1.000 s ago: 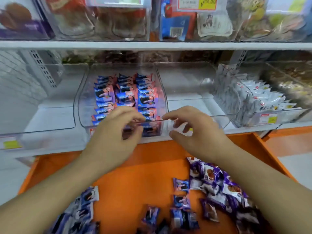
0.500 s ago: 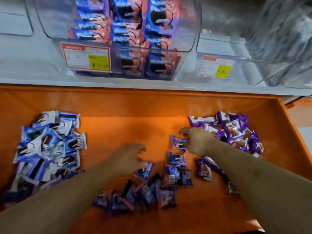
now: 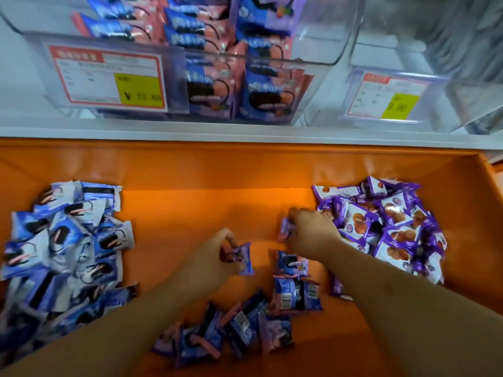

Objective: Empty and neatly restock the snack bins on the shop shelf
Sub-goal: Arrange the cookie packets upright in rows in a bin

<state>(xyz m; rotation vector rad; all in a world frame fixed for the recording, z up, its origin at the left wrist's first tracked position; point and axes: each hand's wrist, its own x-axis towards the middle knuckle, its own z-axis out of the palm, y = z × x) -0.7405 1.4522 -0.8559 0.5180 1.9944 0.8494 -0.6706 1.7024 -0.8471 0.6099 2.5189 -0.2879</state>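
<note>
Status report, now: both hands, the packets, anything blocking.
Left hand grips a blue-pink packet. Right hand pinches another packet beside the purple pile. Partly filled bin above the orange tray. Nothing blocking.

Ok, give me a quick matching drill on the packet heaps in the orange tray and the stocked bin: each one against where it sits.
Things:
1. white-blue packets
2. purple packets
3. blue-pink packets
4. stocked bin

Places:
A. tray, right side
B. on the shelf above the tray
C. tray, left side
D. tray, near middle, between the arms

Pairs: 1-C, 2-A, 3-D, 4-B
</note>
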